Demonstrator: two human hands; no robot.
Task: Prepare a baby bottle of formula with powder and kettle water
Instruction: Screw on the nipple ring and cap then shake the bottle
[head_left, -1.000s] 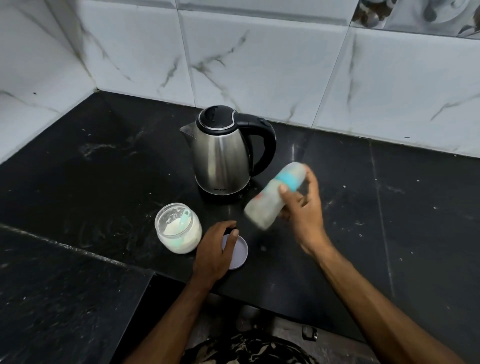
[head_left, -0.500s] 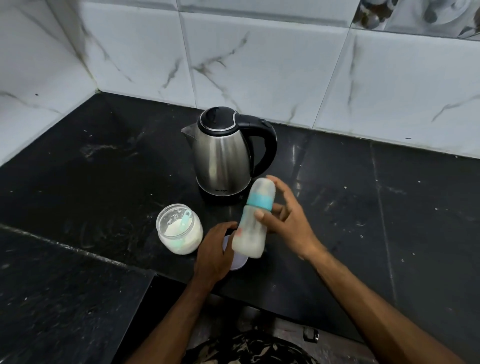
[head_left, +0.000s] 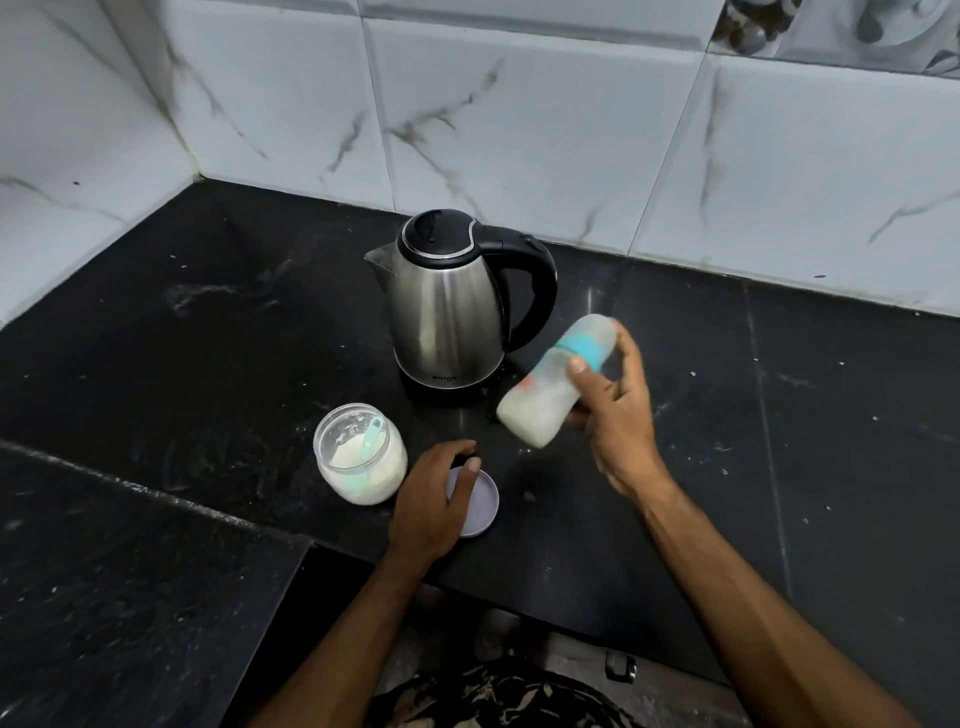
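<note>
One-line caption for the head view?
Right hand tilts milky baby bottle beside kettle; left hand rests on jar lid.

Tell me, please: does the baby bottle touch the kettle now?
Apart. In the head view the right hand holds the bottle tilted in the air, and a strip of dark counter shows between it and the kettle.

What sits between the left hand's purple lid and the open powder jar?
Nothing visible. The left hand rests on the purple lid lying flat on the counter, right beside the open powder jar; only bare counter lies between. The right hand holds the baby bottle off to the other side.
</note>
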